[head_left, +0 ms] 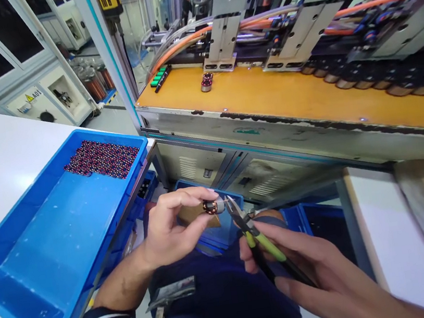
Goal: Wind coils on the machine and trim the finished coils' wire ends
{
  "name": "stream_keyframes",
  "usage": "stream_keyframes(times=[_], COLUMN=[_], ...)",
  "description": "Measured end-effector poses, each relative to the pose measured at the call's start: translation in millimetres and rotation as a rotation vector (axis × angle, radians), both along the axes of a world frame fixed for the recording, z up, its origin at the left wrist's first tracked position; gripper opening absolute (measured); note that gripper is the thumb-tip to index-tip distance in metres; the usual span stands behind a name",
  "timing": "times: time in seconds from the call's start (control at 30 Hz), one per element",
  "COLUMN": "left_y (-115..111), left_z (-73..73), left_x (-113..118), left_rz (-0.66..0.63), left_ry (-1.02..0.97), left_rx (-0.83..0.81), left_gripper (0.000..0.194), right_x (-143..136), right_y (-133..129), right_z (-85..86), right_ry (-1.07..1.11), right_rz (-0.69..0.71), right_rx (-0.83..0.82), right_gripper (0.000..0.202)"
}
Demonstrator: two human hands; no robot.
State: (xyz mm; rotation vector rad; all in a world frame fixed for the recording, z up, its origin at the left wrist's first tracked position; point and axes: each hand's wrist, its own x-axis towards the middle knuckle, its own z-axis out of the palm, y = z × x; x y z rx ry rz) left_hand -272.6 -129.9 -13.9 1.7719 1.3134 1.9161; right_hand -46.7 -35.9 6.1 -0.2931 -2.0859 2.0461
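pinching the wound core (214, 207) mid-air between my left hand (170, 229) thumb and fingertips; right hand (312, 256) wraps the cutters (245, 224), jaws by the core's end, can't tell if biting. i'd steady the core, keep jaws off its windings (208, 207). blue tray (61, 238) sits left, machine bench (257, 89) ahead, neither blocking.

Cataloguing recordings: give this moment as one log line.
left hand: holds copper-wound part | right hand: holds pliers beside copper-wound part | blue tray: small parts clustered

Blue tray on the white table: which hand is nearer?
Left. The left hand is to the right of the blue tray; the right hand, gripping diagonal cutters, is farther right.
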Motion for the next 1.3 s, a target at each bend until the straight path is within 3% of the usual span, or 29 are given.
stream_keyframes(times=[0.5, 0.77, 0.9, 0.97, 1.07, 1.13, 1.23, 1.3], left_y=[-1.7, -4.1, -7.9, -12.8, -29.3, -48.3, -84.2, -106.6], left_z=[-1.1, -2.6, -5.8, -9.7, -14.0, -13.5, -8.2, -4.5], left_x=[0.0, 3.5, 0.8, -1.7, -3.4, -4.5, -14.9, -33.5], left_rz=[0.001, 0.017, -0.034, -0.095, -0.127, -0.081, 0.108, 0.296], left_ry=[-0.006, -0.084, -0.381, -0.643, -0.949, -1.009, -0.98, -0.936], left_rx=[-0.006, -0.077, -0.208, -0.291, -0.414, -0.51, -0.638, -0.693], left_gripper=[0.055, 0.057, 0.042, 0.029, 0.027, 0.028, 0.028, 0.033], right_x=[-7.1, -14.6, -18.9, -25.7, -47.9, -68.4, -96.5, -109.6], right_y=[-5.1, 7.4, 21.0, 39.1, 90.8, 137.7, 205.1, 236.1], right_z=[2.6, -4.2, -7.0, -3.2, 10.7, 22.3, 31.7, 27.2], right_ry=[-0.004, -0.166, -0.144, -0.068, 0.028, -0.135, -0.25, -0.257], right_rz=[-0.063, -0.167, -0.161, -0.199, -0.396, -0.565, -0.689, -0.723], right_rx=[0.003, 0.174, 0.427, 0.667, 1.065, 1.28, 1.316, 1.312], right_gripper=[0.068, 0.046, 0.047, 0.046, 0.053, 0.06, 0.051, 0.043])
